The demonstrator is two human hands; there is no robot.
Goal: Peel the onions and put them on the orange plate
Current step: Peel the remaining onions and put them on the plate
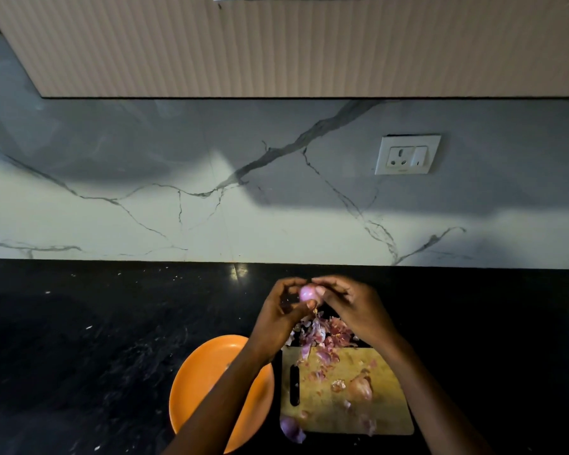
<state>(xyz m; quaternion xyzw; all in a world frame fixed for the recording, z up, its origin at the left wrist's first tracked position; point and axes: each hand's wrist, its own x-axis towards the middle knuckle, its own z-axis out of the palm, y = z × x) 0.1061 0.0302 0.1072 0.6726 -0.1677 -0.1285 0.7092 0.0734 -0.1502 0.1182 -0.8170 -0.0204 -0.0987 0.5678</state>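
Your left forearm hides part of the orange plate (207, 382); both hands, left hand (278, 318) and right hand (352, 308), pinch 1 small onion (307, 293), fingertips curled round it.

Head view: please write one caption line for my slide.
Both hands, left and right, peel an onion above the peels, between orange plate and cutting board.

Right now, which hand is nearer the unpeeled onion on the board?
Right. The right hand is up above the board's far edge, its forearm passing just beside the unpeeled onion. The left hand is farther left, its forearm over the orange plate.
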